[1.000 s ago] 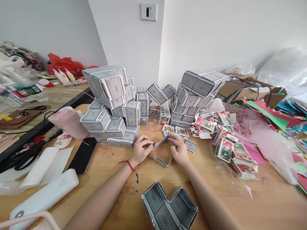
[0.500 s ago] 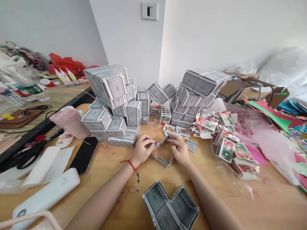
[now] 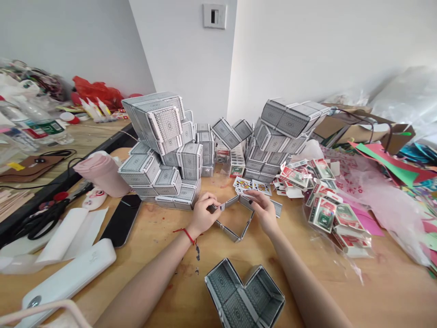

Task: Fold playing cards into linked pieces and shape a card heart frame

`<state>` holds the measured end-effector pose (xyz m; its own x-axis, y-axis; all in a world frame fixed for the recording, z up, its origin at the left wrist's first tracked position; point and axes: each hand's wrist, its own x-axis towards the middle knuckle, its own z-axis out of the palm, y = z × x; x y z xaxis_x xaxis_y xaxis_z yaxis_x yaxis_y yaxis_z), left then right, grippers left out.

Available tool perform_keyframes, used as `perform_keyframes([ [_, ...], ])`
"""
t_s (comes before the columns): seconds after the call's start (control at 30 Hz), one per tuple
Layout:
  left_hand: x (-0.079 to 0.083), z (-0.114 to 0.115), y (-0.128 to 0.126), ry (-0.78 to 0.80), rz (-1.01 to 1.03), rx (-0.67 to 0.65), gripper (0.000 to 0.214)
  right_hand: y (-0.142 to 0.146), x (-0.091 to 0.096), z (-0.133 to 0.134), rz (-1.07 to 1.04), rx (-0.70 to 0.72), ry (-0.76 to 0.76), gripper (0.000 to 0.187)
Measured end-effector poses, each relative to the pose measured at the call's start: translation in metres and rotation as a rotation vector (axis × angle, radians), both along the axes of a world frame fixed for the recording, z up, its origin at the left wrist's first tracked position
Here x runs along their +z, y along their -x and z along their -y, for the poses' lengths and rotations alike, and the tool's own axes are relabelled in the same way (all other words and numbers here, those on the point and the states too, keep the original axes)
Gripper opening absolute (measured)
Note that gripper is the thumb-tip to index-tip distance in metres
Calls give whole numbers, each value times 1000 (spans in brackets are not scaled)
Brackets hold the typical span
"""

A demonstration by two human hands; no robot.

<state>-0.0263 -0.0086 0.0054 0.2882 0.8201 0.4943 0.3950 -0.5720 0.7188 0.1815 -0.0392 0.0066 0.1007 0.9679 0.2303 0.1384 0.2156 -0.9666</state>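
Observation:
A heart-like outline frame [image 3: 236,236] of folded playing cards stands on edge on the wooden table in front of me. My left hand [image 3: 205,213] pinches its left corner between thumb and fingertips. My right hand [image 3: 263,210] is at the far right side of the frame, its fingers stretched out and apart, the fingertips by the upper edge. A loose playing card [image 3: 276,208], back up, lies partly behind this hand. Nearer to me sits a heart-shaped open box [image 3: 235,300] made of grey-backed cards.
Stacked card blocks stand at the back, on the left [image 3: 157,132] and right [image 3: 283,136]. Face-up playing cards [image 3: 252,186] lie between them. Red card boxes [image 3: 324,212] pile up on the right. A phone [image 3: 122,220], scissors [image 3: 44,223] and a white device [image 3: 68,278] lie left.
My right hand has shifted slightly right and its fingers have loosened from the frame's far edge. My left hand keeps its pinch at the left corner.

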Motion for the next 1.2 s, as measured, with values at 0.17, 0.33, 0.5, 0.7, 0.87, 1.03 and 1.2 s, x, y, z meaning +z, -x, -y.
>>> perform_keyframes([
  [0.17,0,-1,0,25,5,-48,5,-3,-4,-4,120,92,107,38],
  [0.33,2,1,0,25,-35,-41,8,0,-8,-3,168,109,134,40],
  [0.5,0,2,2,10,-30,-10,8,-4,-6,-3,84,114,113,33],
  [0.7,-5,1,4,15,23,-51,8,-8,-5,-3,129,97,72,36],
  [0.87,-5,2,3,1,34,-92,8,-6,-4,-2,158,73,58,37],
  [1.03,-2,2,3,33,55,-111,8,0,-2,0,139,83,45,36],
  [1.2,2,2,4,46,75,-178,5,4,2,2,100,108,78,33],
])
